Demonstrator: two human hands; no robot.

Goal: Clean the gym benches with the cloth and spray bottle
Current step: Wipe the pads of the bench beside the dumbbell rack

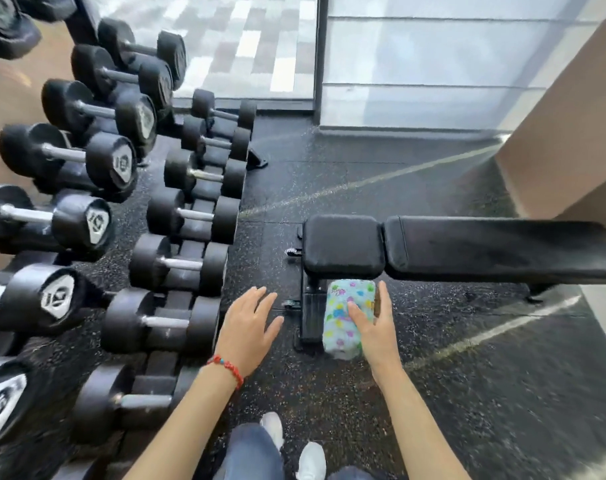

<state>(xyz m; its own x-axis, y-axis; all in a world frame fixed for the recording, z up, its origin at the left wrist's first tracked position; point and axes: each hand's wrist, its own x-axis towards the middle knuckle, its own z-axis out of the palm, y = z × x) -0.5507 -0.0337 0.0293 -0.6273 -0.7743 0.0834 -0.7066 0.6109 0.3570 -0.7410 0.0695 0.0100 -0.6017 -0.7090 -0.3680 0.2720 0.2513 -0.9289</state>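
A person's right hand (372, 329) clamps a folded, pastel-spotted cloth (346, 318) at six o'clock of the black padded counter (461, 249); the left hand (248, 327) hovers, fingers spread.

One black padded gym bench (468, 251) stands on the floor, made of two pads. One folded pale-blue cloth with coloured prints (343, 317) is in view. Two bare hands show, the left (249, 327) and the right (374, 327). One red beaded bracelet (227, 368) circles the left wrist. Two white shoes (294, 445) appear. Black rubber dumbbells with steel handles (177, 265) fill the rack: at least fifteen, the edge ones cut off.
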